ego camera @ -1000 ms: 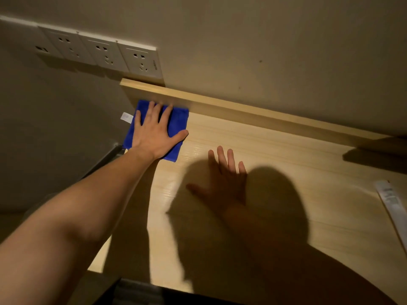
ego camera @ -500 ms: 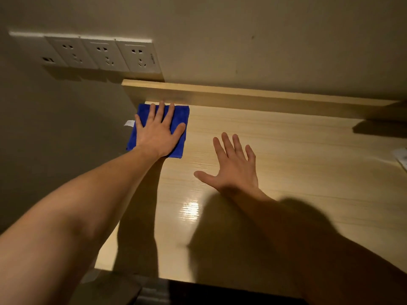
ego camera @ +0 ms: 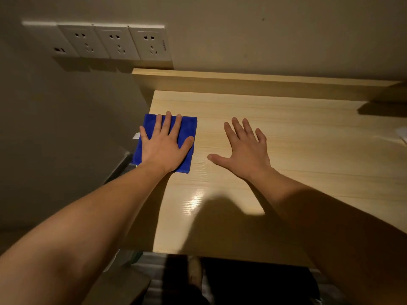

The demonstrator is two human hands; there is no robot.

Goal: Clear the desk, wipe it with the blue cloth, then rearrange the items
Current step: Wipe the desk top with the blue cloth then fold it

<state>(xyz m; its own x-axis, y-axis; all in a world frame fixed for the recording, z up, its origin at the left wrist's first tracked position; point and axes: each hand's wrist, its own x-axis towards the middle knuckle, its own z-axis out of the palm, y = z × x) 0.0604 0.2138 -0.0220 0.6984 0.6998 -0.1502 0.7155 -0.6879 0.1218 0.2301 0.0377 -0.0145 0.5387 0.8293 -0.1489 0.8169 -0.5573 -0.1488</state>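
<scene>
**Left Hand Flat on Blue Cloth at Left Desk Edge**

The left hand (ego camera: 164, 146) lies palm-down on the folded blue cloth (ego camera: 187, 128), fingers straight and spread, pressing it against the desk (ego camera: 308, 137). The cloth sits at the desk's left edge, partly overhanging it, with a white tag (ego camera: 136, 136) showing at its left side. The right hand (ego camera: 244, 150) rests flat on the bare desk surface just beside the cloth, fingers extended and splayed, holding nothing. A row of wall sockets (ego camera: 114, 41) is mounted above the raised back ledge (ego camera: 253, 84).
</scene>
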